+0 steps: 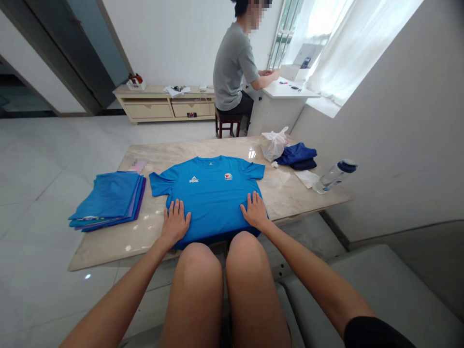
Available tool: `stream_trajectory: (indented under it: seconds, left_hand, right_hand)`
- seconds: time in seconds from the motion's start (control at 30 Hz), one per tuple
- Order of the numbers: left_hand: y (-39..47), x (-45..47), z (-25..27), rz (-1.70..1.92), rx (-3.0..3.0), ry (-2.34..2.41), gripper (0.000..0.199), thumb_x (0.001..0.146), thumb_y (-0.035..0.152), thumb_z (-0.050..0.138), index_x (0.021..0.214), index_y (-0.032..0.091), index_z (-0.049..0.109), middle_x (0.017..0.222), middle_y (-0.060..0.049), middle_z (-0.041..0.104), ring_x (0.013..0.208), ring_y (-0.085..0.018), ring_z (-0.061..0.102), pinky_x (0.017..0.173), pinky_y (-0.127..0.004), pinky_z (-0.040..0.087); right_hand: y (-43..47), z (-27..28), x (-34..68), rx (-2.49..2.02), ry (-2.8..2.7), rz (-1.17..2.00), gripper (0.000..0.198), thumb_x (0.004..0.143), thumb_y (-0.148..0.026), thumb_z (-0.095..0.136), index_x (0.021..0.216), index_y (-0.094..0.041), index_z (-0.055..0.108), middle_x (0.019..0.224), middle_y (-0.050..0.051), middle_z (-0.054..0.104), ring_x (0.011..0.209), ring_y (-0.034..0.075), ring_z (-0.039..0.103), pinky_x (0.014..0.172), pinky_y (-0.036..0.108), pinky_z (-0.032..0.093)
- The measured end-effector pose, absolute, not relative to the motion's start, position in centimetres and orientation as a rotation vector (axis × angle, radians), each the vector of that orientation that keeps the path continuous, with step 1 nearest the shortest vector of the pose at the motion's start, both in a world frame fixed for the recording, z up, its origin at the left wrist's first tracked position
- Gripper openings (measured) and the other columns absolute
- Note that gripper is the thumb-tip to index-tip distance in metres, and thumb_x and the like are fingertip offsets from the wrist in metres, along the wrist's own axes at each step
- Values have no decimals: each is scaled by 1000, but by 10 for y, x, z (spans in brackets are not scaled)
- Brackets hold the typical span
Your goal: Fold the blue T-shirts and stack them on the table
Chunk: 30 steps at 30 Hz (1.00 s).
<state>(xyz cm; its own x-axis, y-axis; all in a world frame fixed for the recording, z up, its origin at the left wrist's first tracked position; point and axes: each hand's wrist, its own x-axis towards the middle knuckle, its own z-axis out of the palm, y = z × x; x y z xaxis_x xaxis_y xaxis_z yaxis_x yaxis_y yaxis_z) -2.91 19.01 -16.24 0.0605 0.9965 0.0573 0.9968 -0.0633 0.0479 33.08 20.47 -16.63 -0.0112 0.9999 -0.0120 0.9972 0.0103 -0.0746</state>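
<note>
A blue short-sleeved T-shirt (213,203) lies spread front up on the table, its collar at the far side and its lower part hanging over the near edge. A white logo and a small round badge show on its chest. My left hand (176,222) rests flat on the shirt's left side, fingers stretched out. On the right side, my right hand (255,210) lies flat on the cloth with its fingers spread. Left of the shirt sits a stack of folded blue and purple clothes (112,195).
The marble-patterned table (286,205) also bears a white plastic bag (273,144), dark blue cloth (297,154), a white paper (307,179) and a clear water bottle (331,178). Beyond it, a person in grey (234,67) sits on a stool at a white desk (290,90). A low cabinet (147,110) stands behind.
</note>
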Motion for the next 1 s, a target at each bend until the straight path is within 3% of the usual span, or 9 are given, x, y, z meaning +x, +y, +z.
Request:
stream_trajectory:
  seconds: [0.1, 0.2, 0.27, 0.33, 0.47, 0.6, 0.77, 0.87, 1.0]
  left_hand:
    - [181, -30, -146, -51, -2309, -2017, 68, 110, 44, 34, 147, -1, 70, 150, -35, 69, 144, -48, 63, 128, -73, 36]
    - [203, -38, -133, -94, -2394, -1933, 63, 112, 43, 31, 130, 7, 79, 128, -28, 78, 125, -43, 72, 120, -64, 47]
    - [232, -46, -132, -193, -2445, -1925, 63, 111, 42, 31, 142, 7, 74, 140, -27, 76, 133, -41, 70, 121, -59, 49]
    - [263, -54, -141, -271, -2467, -1969, 68, 111, 41, 31, 158, 4, 63, 159, -26, 66, 148, -40, 61, 128, -58, 44]
    - [299, -66, -172, -314, -2352, -2208, 77, 111, 45, 27, 172, 2, 47, 180, -24, 43, 170, -42, 36, 139, -68, 25]
    - [299, -70, -190, -393, -2283, -2260, 80, 111, 50, 27, 176, 5, 42, 185, -21, 36, 173, -43, 28, 141, -72, 17]
    - [291, -69, -181, -384, -2267, -2320, 84, 110, 53, 29, 175, 2, 41, 185, -23, 34, 174, -43, 26, 141, -71, 17]
    - [287, -77, -174, -392, -2205, -2330, 85, 110, 52, 30, 174, -2, 39, 184, -27, 32, 175, -43, 24, 141, -70, 16]
    - [287, -98, -175, -322, -2109, -2487, 87, 110, 52, 27, 173, -7, 37, 184, -29, 32, 175, -46, 23, 142, -66, 19]
  right_hand:
    - [218, -145, 345, -2250, -2178, 119, 56, 116, -47, 42, 138, -9, 78, 142, 30, 76, 134, 42, 73, 113, 50, 54]
    - [266, -127, 377, -2237, -2145, 106, 53, 118, -36, 33, 132, -15, 80, 126, 24, 82, 121, 36, 79, 107, 45, 58]
    - [306, -124, 399, -2140, -2218, 97, 53, 115, -28, 34, 153, -15, 69, 150, 22, 74, 139, 35, 71, 117, 46, 54]
    - [340, -131, 417, -2049, -2330, 150, 60, 114, -29, 36, 169, -15, 55, 176, 17, 52, 163, 32, 51, 132, 46, 42]
    - [369, -168, 437, -2141, -2302, 351, 76, 117, -50, 24, 182, -10, 29, 191, 14, 18, 178, 31, 16, 143, 53, 20]
    - [361, -192, 446, -2361, -2089, 303, 88, 116, -61, 15, 182, -3, 20, 191, 21, 10, 179, 35, 11, 142, 57, 19]
    - [354, -178, 444, -2430, -2075, 220, 81, 116, -53, 24, 178, -2, 31, 186, 29, 26, 175, 44, 24, 138, 70, 21]
    - [356, -171, 433, -2194, -2191, 84, 74, 116, -46, 25, 178, -7, 36, 187, 22, 28, 176, 40, 21, 141, 65, 18]
    - [367, -180, 419, -2199, -2212, 300, 77, 117, -51, 17, 182, -12, 31, 191, 15, 20, 178, 35, 16, 142, 59, 20]
